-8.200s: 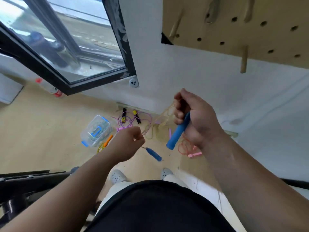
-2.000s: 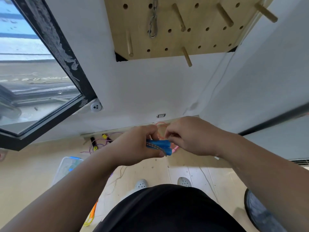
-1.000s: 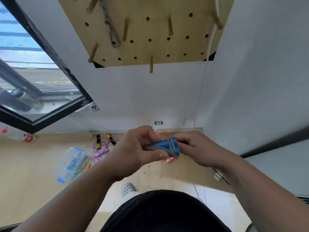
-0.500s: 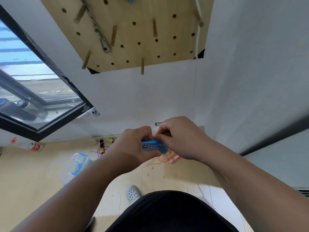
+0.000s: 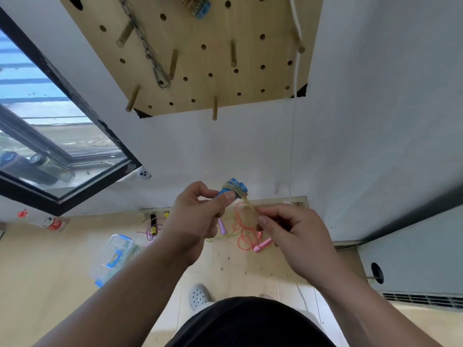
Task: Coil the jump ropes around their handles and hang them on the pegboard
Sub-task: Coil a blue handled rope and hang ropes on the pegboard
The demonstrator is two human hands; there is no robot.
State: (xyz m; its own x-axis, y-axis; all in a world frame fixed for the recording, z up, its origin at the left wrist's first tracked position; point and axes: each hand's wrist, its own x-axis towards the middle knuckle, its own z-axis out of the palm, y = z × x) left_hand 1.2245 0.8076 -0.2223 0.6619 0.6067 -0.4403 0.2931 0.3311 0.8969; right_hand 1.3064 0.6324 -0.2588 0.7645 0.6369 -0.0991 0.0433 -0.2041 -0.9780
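My left hand [image 5: 198,216] grips the blue handles [image 5: 233,190] of a jump rope, with yellowish cord wound around them. A short length of that cord [image 5: 250,204] runs down to my right hand [image 5: 288,229], which pinches its end. Above hangs the wooden pegboard [image 5: 200,53] with several pegs, a metal chain [image 5: 147,48] and another coiled blue rope [image 5: 198,6] at its top. More ropes lie on the floor below: a pink one [image 5: 246,236], a purple one with black and yellow handles [image 5: 153,225].
A clear plastic box with blue clips [image 5: 112,257] sits on the floor at left. A dark-framed window [image 5: 57,136] fills the left side. A white cord [image 5: 294,96] hangs down the wall by the pegboard's right edge. My shoe [image 5: 199,295] stands on the wooden floor.
My hands have come apart: the right one has drawn the cord's end down and right from the handles. The left has tilted the handles up. The view has tipped up toward the pegboard.
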